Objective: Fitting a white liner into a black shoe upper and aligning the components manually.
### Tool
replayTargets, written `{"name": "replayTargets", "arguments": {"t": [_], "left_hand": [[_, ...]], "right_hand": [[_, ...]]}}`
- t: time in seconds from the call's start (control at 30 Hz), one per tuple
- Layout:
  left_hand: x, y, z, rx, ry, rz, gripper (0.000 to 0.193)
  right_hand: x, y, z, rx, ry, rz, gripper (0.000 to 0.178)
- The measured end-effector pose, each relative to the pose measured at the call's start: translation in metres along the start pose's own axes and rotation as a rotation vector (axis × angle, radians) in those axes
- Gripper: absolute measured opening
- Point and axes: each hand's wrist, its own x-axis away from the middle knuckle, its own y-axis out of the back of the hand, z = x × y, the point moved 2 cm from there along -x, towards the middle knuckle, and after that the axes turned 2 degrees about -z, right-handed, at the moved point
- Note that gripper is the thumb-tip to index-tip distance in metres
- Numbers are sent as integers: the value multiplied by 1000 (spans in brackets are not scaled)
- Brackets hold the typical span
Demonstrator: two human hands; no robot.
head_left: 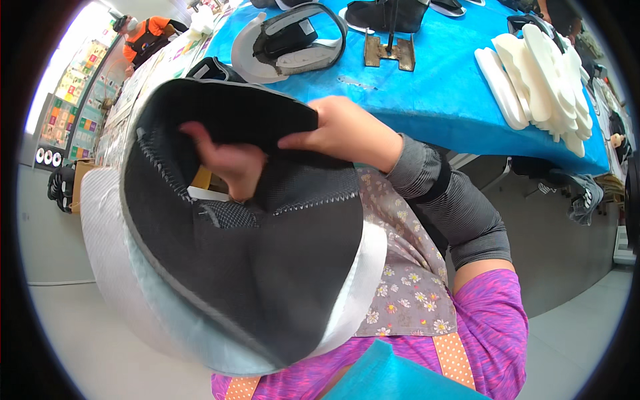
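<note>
A large black-lined shoe upper (267, 267) with a pale outer side is held up close in front of me, its opening facing me. Zigzag stitching runs along seams inside it. My right hand (350, 130) pinches its upper right edge, thumb on the lining. Through the opening my left hand (230, 163) shows, blurred, with one digit stretched out. Black fabric hides its other fingers, and the shoe upper covers my left forearm.
A blue-covered table (427, 93) stands ahead. On it are a grey-and-black shoe upper (293, 43), a metal stand (390, 53), a black shoe (387, 15) and a pile of white soles (540, 80). A person in orange (150, 37) is at the far left.
</note>
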Motion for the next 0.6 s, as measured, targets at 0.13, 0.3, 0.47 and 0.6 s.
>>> {"name": "replayTargets", "arguments": {"t": [0.13,0.3,0.47,0.6], "left_hand": [[-4,0,-16,-81,-175,47,67],[-1,-10,4,-155,739,566,44],[-2,-32,-31,-997,483,1017,49],[-7,-19,-19,-1106,-262,1396,48]], "right_hand": [[10,-4,8,-68,113,-19,52],[-1,42,5,265,76,-158,29],[-22,68,35,488,430,-182,31],[-31,81,54,444,488,-313,31]]}}
